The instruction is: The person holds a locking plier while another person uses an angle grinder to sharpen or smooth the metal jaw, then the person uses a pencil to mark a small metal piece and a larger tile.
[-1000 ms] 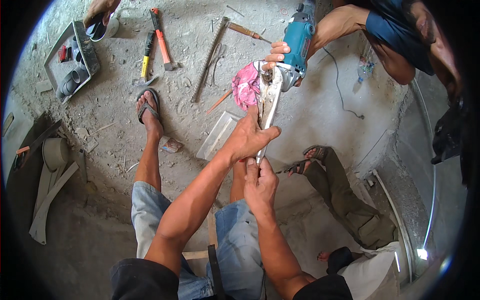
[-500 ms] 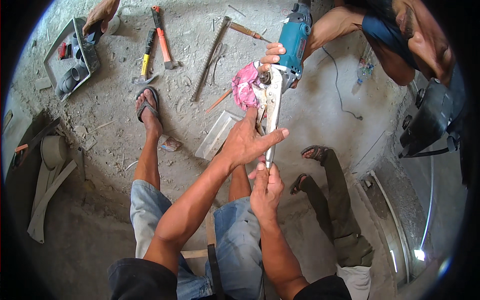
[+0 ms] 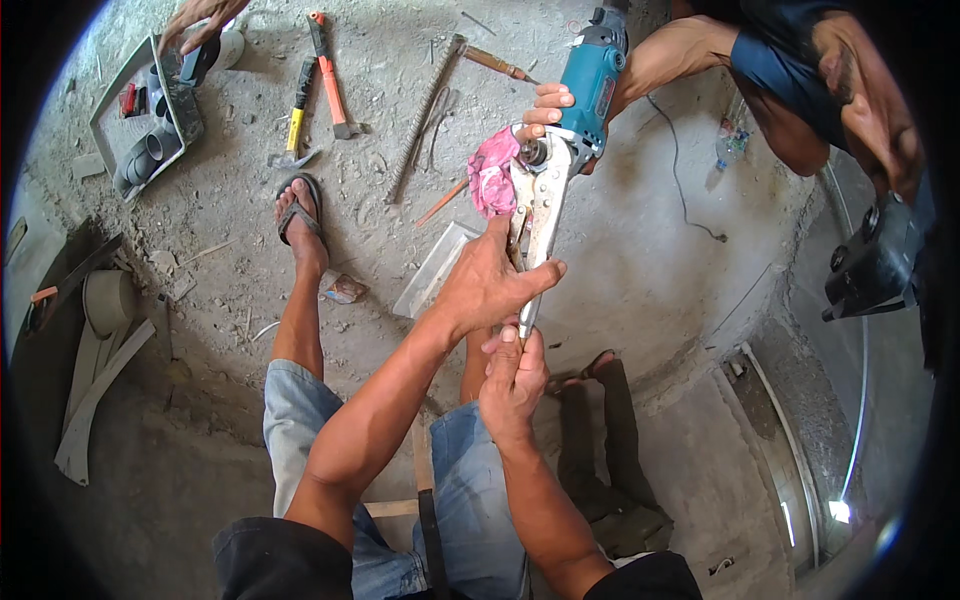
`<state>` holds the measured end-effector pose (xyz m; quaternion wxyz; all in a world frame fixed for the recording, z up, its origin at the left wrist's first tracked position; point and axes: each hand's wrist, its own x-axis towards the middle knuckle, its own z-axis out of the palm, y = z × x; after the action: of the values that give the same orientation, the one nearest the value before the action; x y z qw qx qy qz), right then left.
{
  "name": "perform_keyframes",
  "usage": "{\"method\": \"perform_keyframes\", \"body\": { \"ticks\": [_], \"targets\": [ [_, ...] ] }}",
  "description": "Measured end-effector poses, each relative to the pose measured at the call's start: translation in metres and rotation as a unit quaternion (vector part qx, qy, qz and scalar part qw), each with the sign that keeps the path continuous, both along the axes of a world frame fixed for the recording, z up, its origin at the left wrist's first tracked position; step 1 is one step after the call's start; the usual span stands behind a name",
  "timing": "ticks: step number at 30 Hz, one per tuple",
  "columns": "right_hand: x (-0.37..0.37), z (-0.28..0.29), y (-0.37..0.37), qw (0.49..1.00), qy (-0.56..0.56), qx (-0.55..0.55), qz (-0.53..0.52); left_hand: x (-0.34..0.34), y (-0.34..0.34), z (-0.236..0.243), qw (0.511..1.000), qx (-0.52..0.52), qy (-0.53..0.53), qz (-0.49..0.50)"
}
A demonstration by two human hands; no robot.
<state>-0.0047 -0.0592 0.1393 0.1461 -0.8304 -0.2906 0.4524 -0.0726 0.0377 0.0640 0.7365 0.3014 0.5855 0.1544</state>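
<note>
A pair of silver locking pliers [image 3: 546, 208] sits with its jaws at the spindle end of a teal angle grinder [image 3: 588, 85]. My left hand [image 3: 492, 277] is closed round the pliers' handles, its thumb laid across them. Lower down, my right hand [image 3: 517, 385] pinches the end of the handle. A crumpled pink cloth [image 3: 492, 172] rests against the left side of the jaws, just above my left fingertips. A co-worker's hand [image 3: 548, 106] grips the grinder from the far side. The pliers partly hide the spindle.
Two hammers [image 3: 328, 80], a handsaw [image 3: 425, 115], a chisel [image 3: 492, 63] and a trowel [image 3: 437, 268] lie on the dusty concrete floor. A tray [image 3: 185, 115] of grey pipe fittings stands far left, another person's hand [image 3: 205, 15] over it. A cord [image 3: 679, 170] trails at right.
My right hand has shifted left with the pliers' lower end, and the pliers lean more. The legs of a person at my right have moved left. The hand over the tray has opened out.
</note>
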Motion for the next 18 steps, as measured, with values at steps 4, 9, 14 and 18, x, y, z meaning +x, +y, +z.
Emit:
{"method": "perform_keyframes", "body": {
  "ticks": [4, 9, 14, 18],
  "targets": [
    [-0.001, -0.003, -0.003, 1.0, -0.005, -0.005, 0.017, 0.002, -0.001, 0.001, 1.0, -0.002, 0.006, 0.012],
    [-0.004, -0.008, -0.009, 1.0, 0.001, -0.011, 0.021, 0.005, -0.01, -0.013, 0.999, -0.039, -0.01, 0.01],
    [-0.006, -0.011, -0.009, 0.999, -0.005, -0.022, 0.022, 0.008, -0.015, -0.02, 0.997, -0.048, -0.032, 0.046],
    [-0.007, -0.012, -0.01, 0.999, -0.01, -0.028, 0.012, 0.006, -0.009, -0.013, 0.995, -0.086, -0.039, 0.015]
  ]
}}
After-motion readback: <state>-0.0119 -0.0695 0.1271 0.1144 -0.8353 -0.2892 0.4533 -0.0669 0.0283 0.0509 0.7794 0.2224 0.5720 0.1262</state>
